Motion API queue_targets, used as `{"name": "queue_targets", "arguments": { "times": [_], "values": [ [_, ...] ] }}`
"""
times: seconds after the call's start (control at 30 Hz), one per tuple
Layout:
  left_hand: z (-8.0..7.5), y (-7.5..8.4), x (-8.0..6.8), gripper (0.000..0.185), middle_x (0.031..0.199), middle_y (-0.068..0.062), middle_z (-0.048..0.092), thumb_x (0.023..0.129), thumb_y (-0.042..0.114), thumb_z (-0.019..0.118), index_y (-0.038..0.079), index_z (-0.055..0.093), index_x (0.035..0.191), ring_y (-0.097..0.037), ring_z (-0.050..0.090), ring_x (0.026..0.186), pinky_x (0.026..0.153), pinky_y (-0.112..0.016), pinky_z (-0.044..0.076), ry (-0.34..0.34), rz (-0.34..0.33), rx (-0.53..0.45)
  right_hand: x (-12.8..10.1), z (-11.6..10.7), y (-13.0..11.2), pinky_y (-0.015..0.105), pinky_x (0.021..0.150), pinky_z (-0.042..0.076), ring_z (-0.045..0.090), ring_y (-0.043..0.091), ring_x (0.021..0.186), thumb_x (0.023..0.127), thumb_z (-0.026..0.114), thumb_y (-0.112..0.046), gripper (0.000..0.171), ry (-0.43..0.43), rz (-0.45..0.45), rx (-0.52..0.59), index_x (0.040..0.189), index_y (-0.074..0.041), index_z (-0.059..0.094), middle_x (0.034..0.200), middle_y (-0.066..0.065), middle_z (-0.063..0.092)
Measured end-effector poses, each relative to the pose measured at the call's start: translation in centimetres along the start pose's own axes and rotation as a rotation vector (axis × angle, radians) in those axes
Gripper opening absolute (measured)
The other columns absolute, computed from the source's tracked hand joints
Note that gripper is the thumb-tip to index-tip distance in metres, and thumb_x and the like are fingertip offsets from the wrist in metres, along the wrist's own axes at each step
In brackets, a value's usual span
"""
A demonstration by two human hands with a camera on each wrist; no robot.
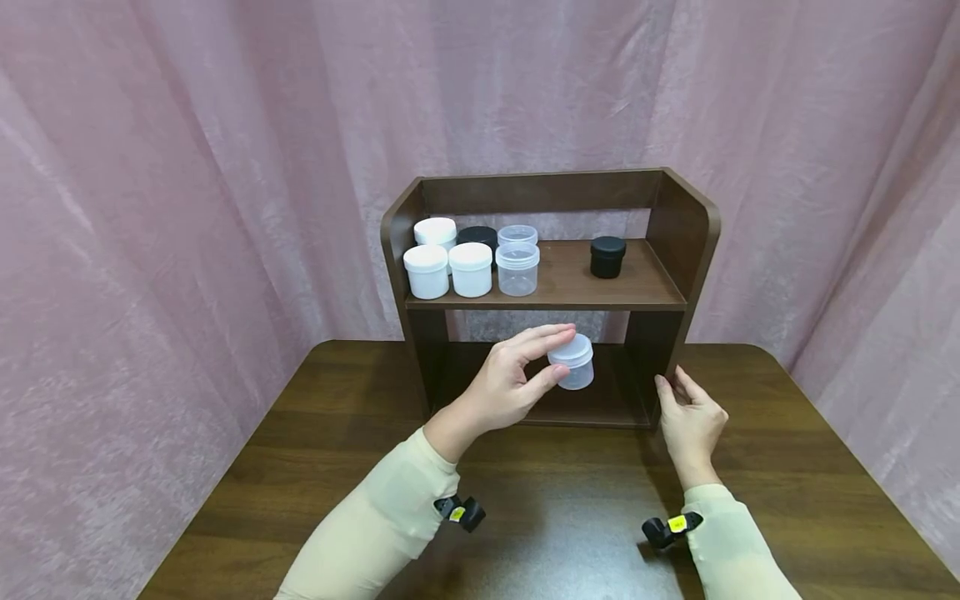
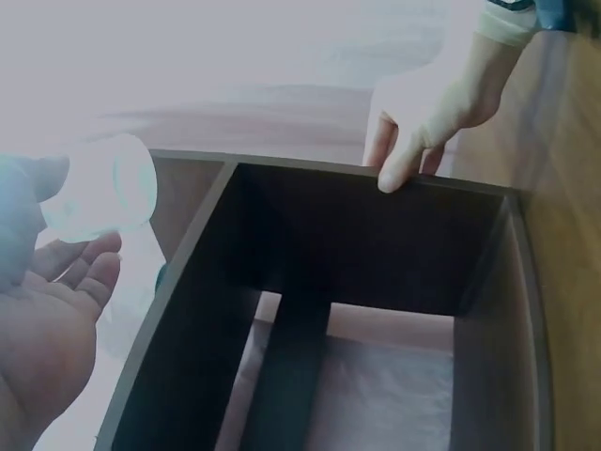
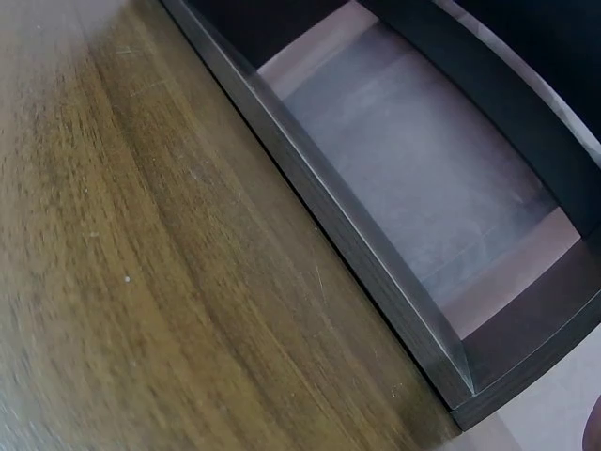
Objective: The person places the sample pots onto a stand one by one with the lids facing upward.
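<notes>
My left hand (image 1: 504, 383) holds a clear plastic jar (image 1: 577, 375) with a screw lid, thumb and fingers on its near side, in front of the lower compartment of a dark brown wooden shelf (image 1: 540, 307). In the left wrist view this jar (image 2: 108, 188) looks washed out by glare. Low on the shelf's right side panel, my right hand (image 1: 692, 425) pinches the front edge, the thumb on the inside and the fingers outside. Only a fingertip (image 3: 593, 427) of that hand shows at the corner of the right wrist view.
On the upper board, white jars (image 1: 427, 273), a black-lidded jar (image 1: 477, 236) and clear jars (image 1: 517, 271) stand in two rows at the left. A small black jar (image 1: 607, 258) stands alone at the right. The shelf sits on a brown wooden table (image 1: 360, 400) before a pink curtain (image 1: 225, 167).
</notes>
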State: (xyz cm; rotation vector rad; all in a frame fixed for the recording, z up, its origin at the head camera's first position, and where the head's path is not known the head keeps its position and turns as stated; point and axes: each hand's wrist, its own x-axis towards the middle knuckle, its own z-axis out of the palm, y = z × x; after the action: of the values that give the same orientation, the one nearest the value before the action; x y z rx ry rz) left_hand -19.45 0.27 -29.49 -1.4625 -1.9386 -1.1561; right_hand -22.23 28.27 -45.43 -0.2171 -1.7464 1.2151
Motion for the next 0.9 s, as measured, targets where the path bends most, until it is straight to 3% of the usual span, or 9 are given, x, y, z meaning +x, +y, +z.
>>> {"name": "queue_targets", "arguments": {
  "times": [0.37, 0.6, 0.8, 0.9],
  "values": [
    [-0.2, -1.6, 4.5, 0.040, 0.138, -0.016, 0.051, 0.094, 0.006, 0.059, -0.005, 0.053, 0.132, -0.016, 0.047, 0.129, 0.103, -0.027, 0.037, -0.024, -0.002, 0.027, 0.0, 0.2, 0.0, 0.003, 0.063, 0.041, 0.056, -0.020, 0.075, 0.081, 0.078, -0.020, 0.033, 0.009, 0.006, -0.016, 0.110, -0.004, 0.073, 0.099, 0.015, 0.071],
    [-0.1, -2.9, 6.4, 0.041, 0.139, -0.019, 0.050, 0.094, 0.004, 0.057, -0.007, 0.051, 0.133, -0.016, 0.044, 0.131, 0.103, -0.023, 0.036, -0.017, -0.012, 0.040, -0.1, 0.2, -0.1, 0.003, 0.063, 0.041, 0.055, -0.021, 0.074, 0.081, 0.078, -0.020, 0.033, 0.010, 0.011, -0.027, 0.110, -0.005, 0.073, 0.100, 0.014, 0.071],
    [-0.1, -3.5, 7.6, 0.041, 0.142, -0.019, 0.046, 0.096, 0.005, 0.055, -0.007, 0.049, 0.135, -0.015, 0.046, 0.127, 0.081, -0.020, 0.044, -0.043, -0.073, 0.043, 0.0, 0.3, 0.0, 0.003, 0.064, 0.041, 0.055, -0.021, 0.076, 0.081, 0.078, -0.022, 0.034, 0.007, 0.006, -0.029, 0.110, -0.005, 0.073, 0.101, 0.014, 0.071],
    [0.2, -3.8, 8.1, 0.041, 0.142, -0.018, 0.047, 0.096, 0.006, 0.055, -0.006, 0.050, 0.135, -0.014, 0.047, 0.125, 0.079, -0.019, 0.043, -0.044, -0.095, 0.065, -0.1, 0.2, 0.1, 0.003, 0.064, 0.041, 0.055, -0.022, 0.076, 0.081, 0.078, -0.023, 0.035, 0.009, 0.017, -0.033, 0.111, -0.005, 0.072, 0.102, 0.013, 0.071]
  ]
}}
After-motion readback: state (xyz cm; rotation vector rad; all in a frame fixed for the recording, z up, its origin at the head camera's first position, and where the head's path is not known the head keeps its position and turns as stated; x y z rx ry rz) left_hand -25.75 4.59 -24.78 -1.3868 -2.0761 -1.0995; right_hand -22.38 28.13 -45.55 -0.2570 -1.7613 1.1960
